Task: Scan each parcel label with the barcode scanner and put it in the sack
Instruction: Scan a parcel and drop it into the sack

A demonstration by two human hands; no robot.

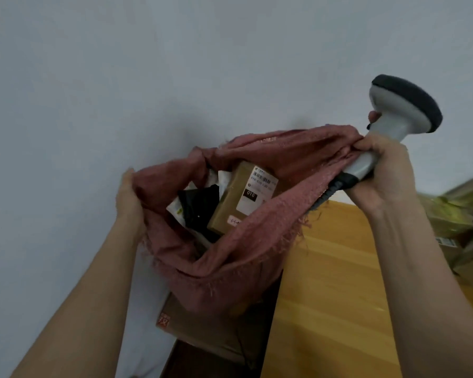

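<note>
Partway through, judging by the load: several parcels already down in the sack (230,257), more waiting outside it. Red woven sack, mouth stretched wide between two hands held well apart. Left hand (129,197) gripping the left edge of the rim. Right hand (380,173) clamped on both the right edge of the rim and the handle of the barcode scanner (393,124) at once (head of the scanner tipped up and away toward the wall, aimed at no label).

Inside, uppermost: a brown parcel (243,197), tilted, white shipping label with a barcode facing up. Beside it to the left, a black soft package (200,205) and white mailers (175,208), partly buried. Anything deeper hidden by folds of cloth.

Left to do, apparently: a blurred heap of brown parcels (459,214) at the right edge on the wooden table (339,282). Scanned or not, impossible to tell. Below the sack, a flat cardboard box (191,326) with a red mark, outside the sack.
</note>
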